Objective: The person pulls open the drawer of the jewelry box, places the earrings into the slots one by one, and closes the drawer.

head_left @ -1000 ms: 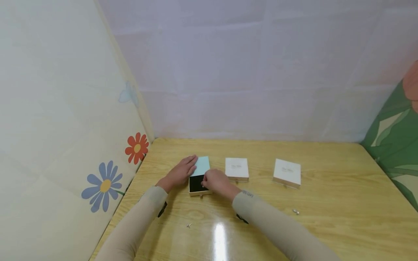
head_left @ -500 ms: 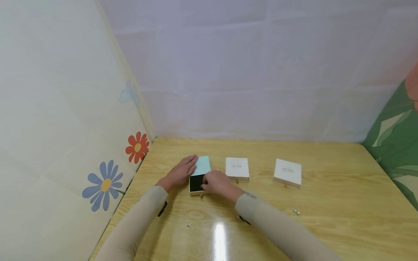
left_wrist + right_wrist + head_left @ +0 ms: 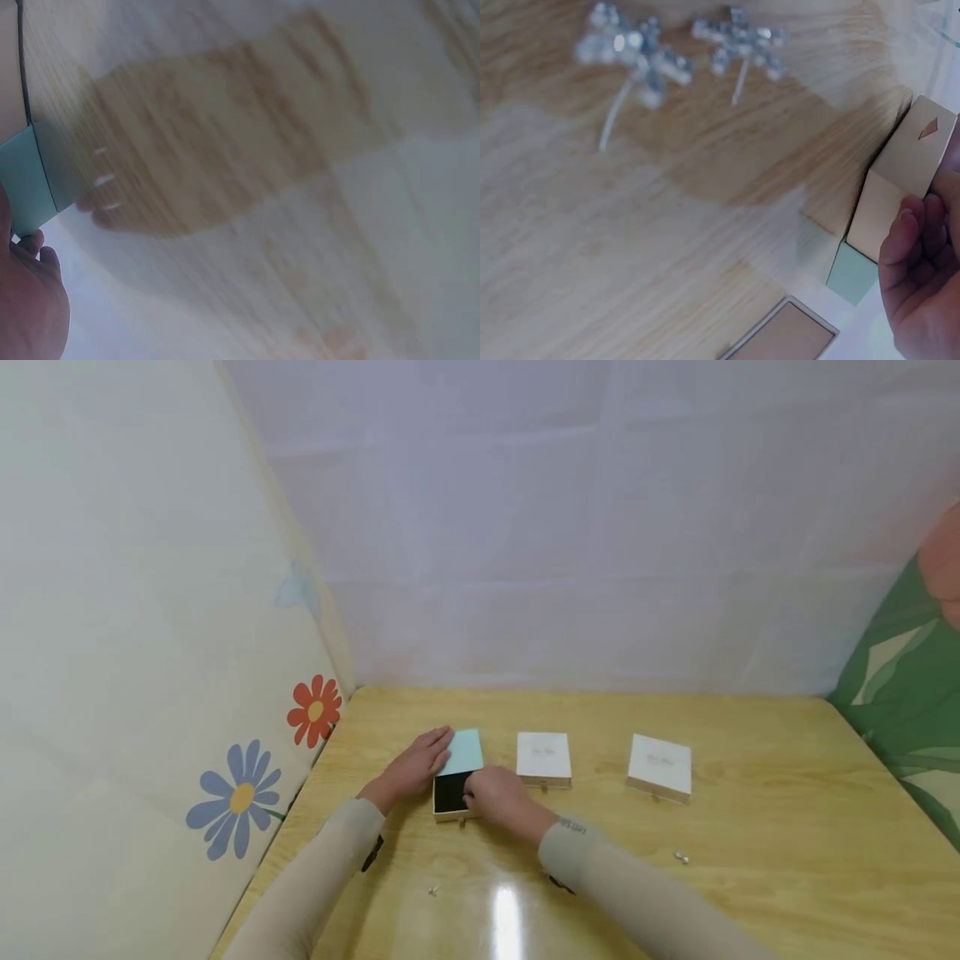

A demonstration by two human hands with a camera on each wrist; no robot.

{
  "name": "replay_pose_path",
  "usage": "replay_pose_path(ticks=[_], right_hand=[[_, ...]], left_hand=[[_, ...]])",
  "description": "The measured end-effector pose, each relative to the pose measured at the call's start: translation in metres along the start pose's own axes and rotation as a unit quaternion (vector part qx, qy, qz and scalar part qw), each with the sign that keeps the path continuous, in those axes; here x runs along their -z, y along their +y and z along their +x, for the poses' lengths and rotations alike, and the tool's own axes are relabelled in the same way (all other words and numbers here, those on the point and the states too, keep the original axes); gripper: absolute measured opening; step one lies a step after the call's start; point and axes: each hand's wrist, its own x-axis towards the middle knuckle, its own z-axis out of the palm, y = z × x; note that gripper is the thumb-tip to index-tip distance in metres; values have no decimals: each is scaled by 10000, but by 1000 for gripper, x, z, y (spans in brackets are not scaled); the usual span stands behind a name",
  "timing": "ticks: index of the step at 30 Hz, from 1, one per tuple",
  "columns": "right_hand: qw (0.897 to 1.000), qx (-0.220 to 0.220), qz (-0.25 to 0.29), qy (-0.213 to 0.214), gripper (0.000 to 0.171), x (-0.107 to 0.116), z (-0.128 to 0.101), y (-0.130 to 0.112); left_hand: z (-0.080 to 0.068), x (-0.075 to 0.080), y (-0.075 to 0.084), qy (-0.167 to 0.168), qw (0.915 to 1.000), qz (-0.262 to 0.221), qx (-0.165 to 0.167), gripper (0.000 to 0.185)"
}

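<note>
A small turquoise jewelry box (image 3: 467,745) lies on the table at centre-left, its drawer (image 3: 889,191) pulled out toward me. Black lining (image 3: 450,792) shows inside the drawer. My left hand (image 3: 412,768) rests along the left side of the turquoise sleeve, fingers extended. Over the right part of the drawer, my right hand (image 3: 501,795) has its fingers curled and its fingertips down at the lining. Whether anything sits between those fingertips is hidden. Two sparkling earrings (image 3: 634,49) with thin posts appear close up in the right wrist view.
Two white boxes with gold lettering stand to the right, one near box (image 3: 543,758) and one farther box (image 3: 660,767). Small silvery pieces lie on the wood: one bit (image 3: 432,891) front left, another bit (image 3: 681,857) front right. Fabric walls (image 3: 600,552) border the table (image 3: 757,785).
The head view has tilted slightly, so everything sits a little lower in it. Both hands keep nearly the same place at the box; the right hand's fingertips shift only slightly.
</note>
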Motion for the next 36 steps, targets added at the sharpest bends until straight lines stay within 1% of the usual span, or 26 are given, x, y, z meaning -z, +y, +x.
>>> replay_pose_path(ticks=[2, 6, 13, 18, 20, 25, 31, 36], right_hand=[[10000, 31, 27, 81, 17, -1, -2, -1], [9998, 61, 82, 150, 18, -2, -5, -2], [9993, -175, 339, 35, 14, -4, -5, 0], [9980, -349, 522, -93, 10, -6, -5, -1], [9976, -401, 558, -109, 9, -6, -5, -1], [9972, -410, 615, -102, 9, -3, -3, -1], [9965, -415, 704, -200, 10, 0, -2, -2], [9958, -544, 733, -74, 11, 8, -2, -2]], left_hand=[[-1, -1, 0, -62, 10000, 36, 53, 56], [-2, -2, 1, -186, 9998, 94, 56, 55], [-2, -5, 5, -28, 10000, 29, -27, 55], [-4, -4, 6, -195, 9995, 231, -14, 55], [-4, -3, 6, -211, 9994, 291, -25, 55], [-4, 0, 6, -81, 9999, 134, -5, 55], [-4, 3, 6, -186, 9996, 207, 61, 55], [1, 5, 4, -135, 9998, 129, 93, 55]])
